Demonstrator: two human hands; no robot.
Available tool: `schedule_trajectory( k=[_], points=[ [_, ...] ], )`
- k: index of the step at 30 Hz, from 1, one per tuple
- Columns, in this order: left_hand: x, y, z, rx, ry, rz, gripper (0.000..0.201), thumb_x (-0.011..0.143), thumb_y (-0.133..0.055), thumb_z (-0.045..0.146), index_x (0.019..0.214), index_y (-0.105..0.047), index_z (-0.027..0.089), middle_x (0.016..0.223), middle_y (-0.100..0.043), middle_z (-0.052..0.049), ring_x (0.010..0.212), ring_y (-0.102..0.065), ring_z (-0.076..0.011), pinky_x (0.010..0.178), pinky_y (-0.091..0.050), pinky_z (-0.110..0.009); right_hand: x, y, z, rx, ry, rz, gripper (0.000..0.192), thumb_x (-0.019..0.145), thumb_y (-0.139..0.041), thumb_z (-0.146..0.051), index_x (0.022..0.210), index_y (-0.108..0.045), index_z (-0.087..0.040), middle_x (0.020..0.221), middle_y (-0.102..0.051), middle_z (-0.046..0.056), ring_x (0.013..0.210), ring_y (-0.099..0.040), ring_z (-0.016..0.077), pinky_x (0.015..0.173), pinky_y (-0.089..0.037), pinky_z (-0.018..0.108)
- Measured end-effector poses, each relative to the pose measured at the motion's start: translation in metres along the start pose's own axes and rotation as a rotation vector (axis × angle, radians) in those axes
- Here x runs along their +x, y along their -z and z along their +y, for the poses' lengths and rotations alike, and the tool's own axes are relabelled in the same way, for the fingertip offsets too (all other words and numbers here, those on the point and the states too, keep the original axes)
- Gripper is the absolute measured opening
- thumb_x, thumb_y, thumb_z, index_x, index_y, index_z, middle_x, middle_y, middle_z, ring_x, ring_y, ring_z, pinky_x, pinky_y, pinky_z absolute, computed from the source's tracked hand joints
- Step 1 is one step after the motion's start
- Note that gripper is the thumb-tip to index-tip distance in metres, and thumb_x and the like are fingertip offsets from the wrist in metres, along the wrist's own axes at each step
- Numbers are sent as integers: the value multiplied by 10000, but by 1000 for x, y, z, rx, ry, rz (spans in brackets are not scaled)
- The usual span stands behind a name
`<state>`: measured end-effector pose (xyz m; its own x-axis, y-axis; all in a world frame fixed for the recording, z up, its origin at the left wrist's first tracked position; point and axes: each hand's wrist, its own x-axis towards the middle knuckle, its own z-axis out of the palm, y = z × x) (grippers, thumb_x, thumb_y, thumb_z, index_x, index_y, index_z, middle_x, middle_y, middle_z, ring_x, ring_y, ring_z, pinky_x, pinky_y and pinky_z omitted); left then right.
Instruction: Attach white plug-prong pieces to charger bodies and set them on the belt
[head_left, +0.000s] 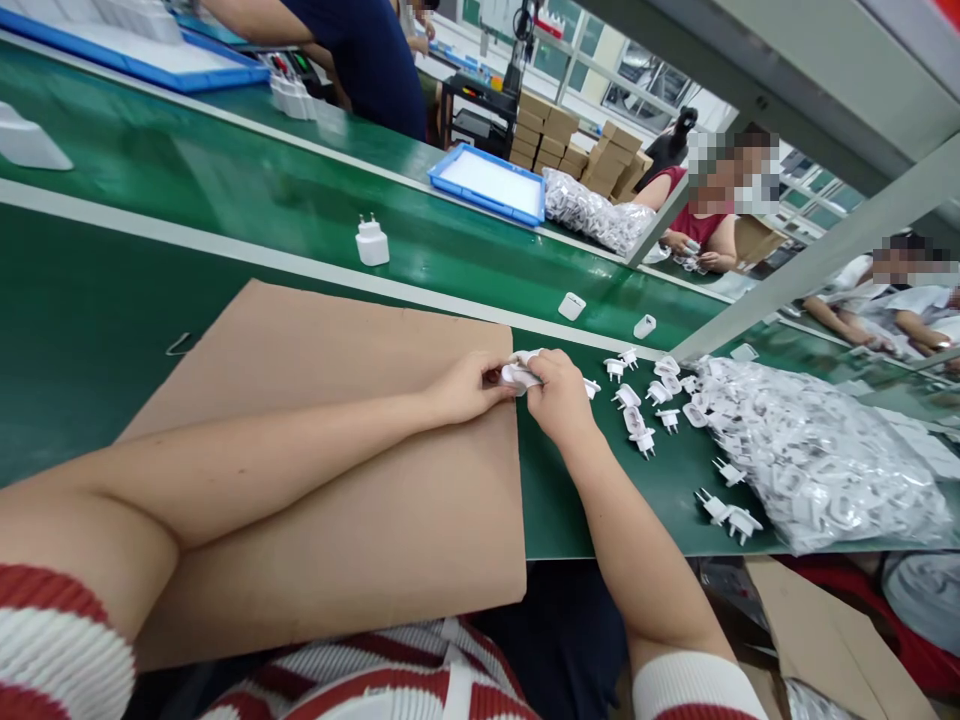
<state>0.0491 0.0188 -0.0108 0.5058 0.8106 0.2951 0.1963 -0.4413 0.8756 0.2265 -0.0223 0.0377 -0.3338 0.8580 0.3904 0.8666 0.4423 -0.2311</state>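
White plug part [519, 376] (mostly hidden) between left hand [469, 388] and right hand [556, 395]

Red-and-white striped ribbed short sleeves [52, 640], bare forearms.

Open cardboard sheet [337, 480] stretches left of the left hand [469, 388] and toward the person, offering clear passage across its flat surface. The right hand [556, 398] meets the left at the sheet's far right corner, both closed around a white plug part [517, 377]. Just right of them, loose plug parts [645, 410] crowd the green bench [90, 330], and a bulging clear bag of plug parts [817, 460] blocks the way farther right. A slanting grey frame post [817, 260] rises behind the bag. Beyond the white rail, the conveyor belt [247, 190] lies mostly open, broken by a standing white charger [372, 243] and two small white caps [571, 306].
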Motion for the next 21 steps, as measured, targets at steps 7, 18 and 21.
schedule_trajectory(
  k=[7,18,21],
  points=[
    [-2,1,0,40,2,25,251,852,-696,409,923,-714,169,910,-709,-60,825,-646,-228,751,-499,-345,3,5,-15,-188,-99,-81,328,793,-516,8,950,-723,-192,918,-668,90,907,-546,260,727,-380,339],
    [2,2,-3,13,27,37,254,794,-761,385,908,-726,160,867,-726,-44,802,-668,-222,738,-522,-328,11,14,-7,-183,-17,-128,294,747,-513,-14,854,-718,-196,834,-651,68,875,-545,245,681,-326,319],
    [2,2,-3,2,26,26,264,816,-756,393,936,-739,158,886,-738,-45,808,-676,-223,737,-519,-323,14,15,-9,-197,-38,-124,317,757,-505,-26,894,-733,-200,843,-666,71,874,-554,247,670,-320,319]
  ],
)
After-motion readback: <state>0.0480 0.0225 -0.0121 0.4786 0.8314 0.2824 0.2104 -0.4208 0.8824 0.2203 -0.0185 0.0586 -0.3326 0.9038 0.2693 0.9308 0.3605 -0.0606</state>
